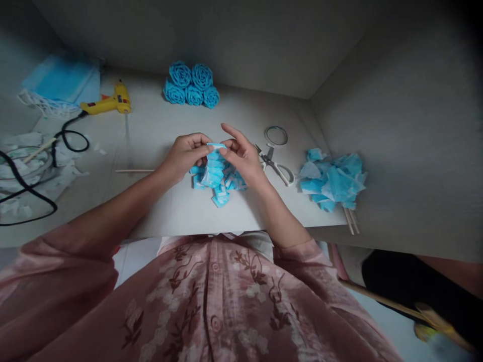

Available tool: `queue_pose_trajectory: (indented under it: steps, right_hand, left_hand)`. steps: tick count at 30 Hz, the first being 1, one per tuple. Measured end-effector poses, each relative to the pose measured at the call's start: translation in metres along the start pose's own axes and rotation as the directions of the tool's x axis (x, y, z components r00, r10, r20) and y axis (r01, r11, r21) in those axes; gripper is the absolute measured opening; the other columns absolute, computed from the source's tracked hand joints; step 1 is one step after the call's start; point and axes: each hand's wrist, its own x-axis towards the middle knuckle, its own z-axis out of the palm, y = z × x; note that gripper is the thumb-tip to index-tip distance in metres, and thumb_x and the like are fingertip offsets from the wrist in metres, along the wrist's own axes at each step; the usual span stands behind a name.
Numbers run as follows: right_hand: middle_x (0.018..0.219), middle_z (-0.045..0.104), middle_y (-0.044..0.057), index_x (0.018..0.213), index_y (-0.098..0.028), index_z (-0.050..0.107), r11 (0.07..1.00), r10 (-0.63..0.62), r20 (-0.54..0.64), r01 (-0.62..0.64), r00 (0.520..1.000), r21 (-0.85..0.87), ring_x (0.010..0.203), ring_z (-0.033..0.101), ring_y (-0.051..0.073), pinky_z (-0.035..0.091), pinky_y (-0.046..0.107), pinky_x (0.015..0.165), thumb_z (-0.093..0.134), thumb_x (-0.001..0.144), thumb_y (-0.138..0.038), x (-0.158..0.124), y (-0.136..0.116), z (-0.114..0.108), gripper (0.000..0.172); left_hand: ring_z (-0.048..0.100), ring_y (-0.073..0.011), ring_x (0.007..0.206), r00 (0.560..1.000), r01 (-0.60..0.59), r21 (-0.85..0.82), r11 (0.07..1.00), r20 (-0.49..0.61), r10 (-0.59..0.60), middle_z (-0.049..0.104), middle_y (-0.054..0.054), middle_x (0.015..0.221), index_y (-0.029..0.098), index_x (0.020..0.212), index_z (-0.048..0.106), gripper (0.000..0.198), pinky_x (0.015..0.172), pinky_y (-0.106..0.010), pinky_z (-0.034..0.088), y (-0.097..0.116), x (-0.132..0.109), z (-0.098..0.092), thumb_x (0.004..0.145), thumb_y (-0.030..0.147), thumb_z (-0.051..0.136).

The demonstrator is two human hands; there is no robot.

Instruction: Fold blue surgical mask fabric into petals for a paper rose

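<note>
A light-blue pleated strip (214, 170), which looks like thin fabric or crepe paper, hangs between my hands over the table. The thumb and fingers of my left hand (187, 155) pinch its top left edge. My right hand (243, 157) pinches the top right edge with the thumb against curled fingers, its index finger raised. Small folded blue pieces (221, 195) lie on the tabletop under the strip, partly covered by it and my hands. Just right of my right hand are scissors (279, 168) with white handles, their blades partly open.
Several blue rolled flowers (194, 83) are stacked at the back. A yellow glue gun (109, 103), blue sheets (62, 78) in a white basket and a black cord (81, 148) lie left. A tape ring (276, 136), crumpled blue pieces (335, 178) and sticks (351, 221) are right.
</note>
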Motion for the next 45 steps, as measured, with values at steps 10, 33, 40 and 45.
queue_pose_trajectory:
  steps: [10,33,40,45]
  right_hand:
    - [0.093,0.073,0.0,0.141,-0.028,0.065,1.0,0.002,0.033,-0.002,0.999,0.008,0.076,0.063,0.015,0.057,0.029,0.07,0.08,0.081,-0.065,0.002,0.009,-0.003,0.072]
    - [0.1,0.078,0.002,0.14,-0.026,0.067,1.0,0.024,0.022,-0.025,0.999,0.012,0.08,0.068,0.015,0.059,0.03,0.072,0.08,0.084,-0.062,0.002,0.009,-0.001,0.068]
    - [0.104,0.079,0.003,0.148,-0.028,0.061,0.998,0.015,0.034,-0.017,0.999,0.052,0.086,0.071,0.018,0.061,0.032,0.077,0.082,0.083,-0.066,0.0,0.001,-0.005,0.079]
    - [0.096,0.074,0.001,0.151,-0.027,0.056,1.0,-0.005,0.023,0.006,1.0,-0.024,0.08,0.067,0.017,0.059,0.031,0.073,0.08,0.084,-0.067,0.002,0.006,-0.005,0.082]
  left_hand:
    - [0.046,-0.0084,0.045,0.999,0.016,0.068,0.998,0.036,-0.019,0.057,0.003,0.052,0.017,0.069,0.069,0.005,0.044,-0.021,0.034,0.004,-0.001,0.0,0.07,0.02,0.073]
    - [0.044,-0.0087,0.045,1.0,0.012,0.154,0.988,0.015,-0.014,0.051,0.005,0.049,0.018,0.066,0.066,0.012,0.047,-0.023,0.034,0.006,0.001,-0.001,0.075,0.01,0.068]
    - [0.047,-0.0089,0.044,0.999,0.031,0.048,0.998,-0.031,-0.03,0.059,0.002,0.054,0.018,0.071,0.067,0.01,0.044,-0.022,0.035,-0.004,0.006,-0.007,0.079,0.016,0.073]
    - [0.056,-0.0122,0.051,0.999,0.05,-0.031,0.998,0.017,-0.049,0.064,-0.001,0.06,0.017,0.081,0.071,0.004,0.048,-0.022,0.04,-0.004,0.007,-0.007,0.082,0.021,0.07]
